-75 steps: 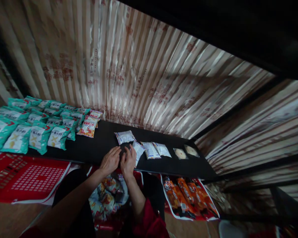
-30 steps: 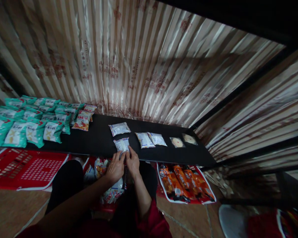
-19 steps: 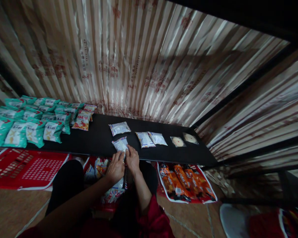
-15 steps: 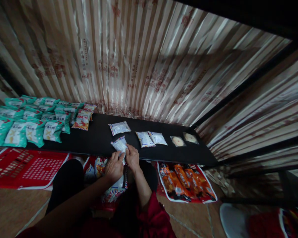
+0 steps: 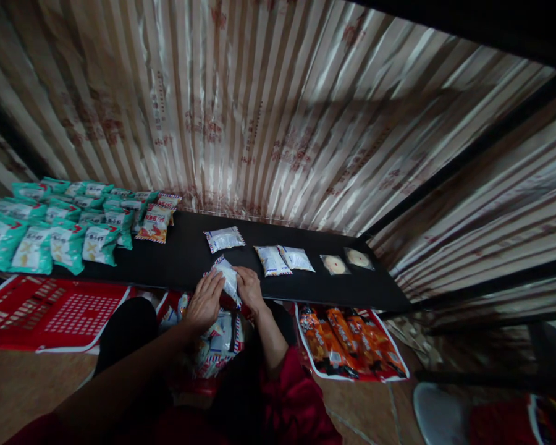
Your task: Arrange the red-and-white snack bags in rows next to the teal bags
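Middle basket: red basket (image 5: 199,388), sitting between the knees, is holding a heap of striped-end snack packets (image 5: 217,352), partly hidden by the arms.
Right basket: white-rimmed red basket (image 5: 383,374) is holding orange snack bags (image 5: 345,340).
Left basket: perforated red basket (image 5: 78,314) is showing its lattice wall.
Hands: the left hand (image 5: 204,300) and right hand (image 5: 249,287) are grasping opposite sides of a white snack packet (image 5: 230,281).
Held packet: tilting at the front edge of the black shelf (image 5: 185,253), above the middle basket.
Shelf room: bare black surface is stretching between the red-and-white packets (image 5: 155,220) and the hands; teal bags (image 5: 99,244) are crowding the left.
Right end: two clear-wrapped round crackers (image 5: 335,265) are lying near the edge.
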